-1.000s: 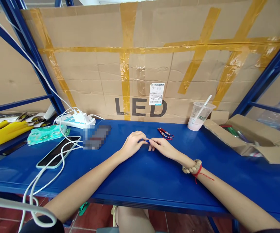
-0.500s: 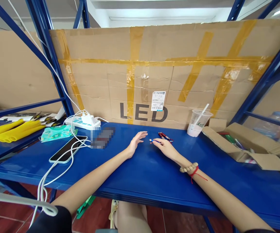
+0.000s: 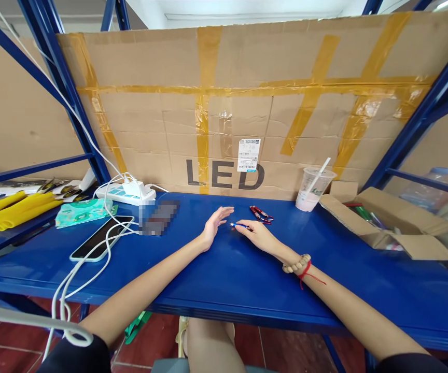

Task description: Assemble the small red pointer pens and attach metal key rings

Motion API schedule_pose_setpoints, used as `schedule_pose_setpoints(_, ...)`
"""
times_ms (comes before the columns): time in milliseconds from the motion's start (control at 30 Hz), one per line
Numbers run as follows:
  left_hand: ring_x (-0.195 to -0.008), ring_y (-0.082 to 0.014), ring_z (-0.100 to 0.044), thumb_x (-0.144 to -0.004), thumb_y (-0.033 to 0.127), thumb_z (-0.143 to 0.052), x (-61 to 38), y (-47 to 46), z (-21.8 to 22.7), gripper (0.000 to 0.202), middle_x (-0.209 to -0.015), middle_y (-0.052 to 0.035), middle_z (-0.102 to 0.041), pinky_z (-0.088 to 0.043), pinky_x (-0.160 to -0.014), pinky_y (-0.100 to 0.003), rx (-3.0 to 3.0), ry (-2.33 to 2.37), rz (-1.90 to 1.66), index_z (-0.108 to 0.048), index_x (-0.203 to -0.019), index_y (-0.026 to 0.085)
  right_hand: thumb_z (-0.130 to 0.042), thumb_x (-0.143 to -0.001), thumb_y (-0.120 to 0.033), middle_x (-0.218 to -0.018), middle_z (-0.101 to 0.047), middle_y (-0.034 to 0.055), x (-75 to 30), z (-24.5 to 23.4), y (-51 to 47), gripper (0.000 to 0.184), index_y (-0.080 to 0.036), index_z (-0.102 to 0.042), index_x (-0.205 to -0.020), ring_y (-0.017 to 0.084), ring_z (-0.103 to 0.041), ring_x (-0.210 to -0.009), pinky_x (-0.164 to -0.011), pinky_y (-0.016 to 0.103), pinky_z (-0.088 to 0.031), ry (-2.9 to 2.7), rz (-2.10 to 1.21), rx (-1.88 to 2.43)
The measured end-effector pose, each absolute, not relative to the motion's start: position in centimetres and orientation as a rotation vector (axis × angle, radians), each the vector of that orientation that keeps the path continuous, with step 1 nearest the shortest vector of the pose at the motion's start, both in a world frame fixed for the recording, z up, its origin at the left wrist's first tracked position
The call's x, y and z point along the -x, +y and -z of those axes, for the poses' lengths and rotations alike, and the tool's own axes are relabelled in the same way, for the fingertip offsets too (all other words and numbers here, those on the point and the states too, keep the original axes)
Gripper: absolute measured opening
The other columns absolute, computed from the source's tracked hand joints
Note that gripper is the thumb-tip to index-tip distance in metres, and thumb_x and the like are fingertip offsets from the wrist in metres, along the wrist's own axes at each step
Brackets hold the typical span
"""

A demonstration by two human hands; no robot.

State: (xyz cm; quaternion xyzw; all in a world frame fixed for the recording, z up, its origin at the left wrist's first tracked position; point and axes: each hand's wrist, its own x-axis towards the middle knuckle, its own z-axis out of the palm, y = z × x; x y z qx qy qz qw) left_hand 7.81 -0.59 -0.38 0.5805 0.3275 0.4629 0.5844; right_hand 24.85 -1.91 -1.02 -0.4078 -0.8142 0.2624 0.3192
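In the head view my right hand (image 3: 263,237) pinches a slim blue pen-like item with a silvery end (image 3: 239,225) just above the blue tabletop (image 3: 224,274). Its end points left, toward my other hand. My left hand (image 3: 213,228) rests on its edge on the table, empty, with fingers stretched out and palm turned to the right. Behind my right hand lie some slim red pen-like items with silvery parts (image 3: 261,213), close together; their exact kind is too small to tell.
A plastic cup with a straw (image 3: 313,191) and an open cardboard box (image 3: 387,223) stand on the right. Left are a phone (image 3: 101,239), white cables, a power strip (image 3: 125,194) and a green tissue pack (image 3: 84,212). A large cardboard sheet (image 3: 150,134) rises behind.
The whole view has shifted slightly. My right hand, still pinching the blue item, has moved a little left, away from the red items, which now show more. My left hand keeps its pose.
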Motion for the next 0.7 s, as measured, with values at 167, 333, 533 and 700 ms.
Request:
schedule_pose_setpoints(167, -0.126, -0.0226, -0.039, -0.087, 0.043, -0.023, -7.9, -0.3, 0.7, 0.05, -0.129, -0.0098, -0.052, -0.028, -0.103, -0.039, -1.358, 0.793, -1.097, -0.055, -0.115, 0.017, -0.039, -0.088, -0.045, -0.085, -0.065, 0.0036, -24.8, 0.8, -2.1, 0.039, -0.016, -0.064, -0.09, 0.015, -0.054, -0.069, -0.063, 0.025, -0.041, -2.163, -0.641, 1.067)
schedule_pose_setpoints(333, -0.125, -0.0232, -0.04, -0.087, 0.043, -0.026, -8.1, -0.4, 0.8, 0.048, -0.128, -0.0101, -0.052, -0.026, -0.103, -0.04, -1.343, 0.791, -1.108, -0.057, -0.112, 0.016, -0.039, -0.088, -0.044, -0.087, -0.066, 0.0033, -24.6, 0.7, -2.4, 0.037, -0.017, -0.064, -0.09, 0.015, -0.056, -0.073, -0.069, 0.026, -0.042, -2.163, -0.636, 1.054)
schedule_pose_setpoints(533, -0.124, -0.0232, -0.041, -0.086, 0.041, -0.029, -8.0, -0.3, 1.2, 0.045, -0.127, -0.0102, -0.053, -0.027, -0.103, -0.04, -1.391, 0.774, -1.129, -0.056, -0.112, 0.016, -0.041, -0.088, -0.044, -0.089, -0.066, 0.0024, -24.8, 0.6, -2.4, 0.035, -0.018, -0.064, -0.091, 0.016, -0.056, -0.074, -0.07, 0.026, -0.042, -2.16, -0.606, 1.082)
schedule_pose_setpoints(700, -0.123, -0.0219, -0.043, -0.085, 0.039, -0.028, -8.0, -0.1, 1.5, 0.044, -0.126, -0.0097, -0.054, -0.029, -0.101, -0.039, -1.405, 0.789, -1.134, -0.056, -0.113, 0.018, -0.038, -0.088, -0.048, -0.081, -0.064, 0.0024, -24.7, 0.6, -2.4, 0.041, -0.016, -0.064, -0.088, 0.014, -0.053, -0.067, -0.063, 0.025, -0.041, -2.171, -0.635, 1.094)
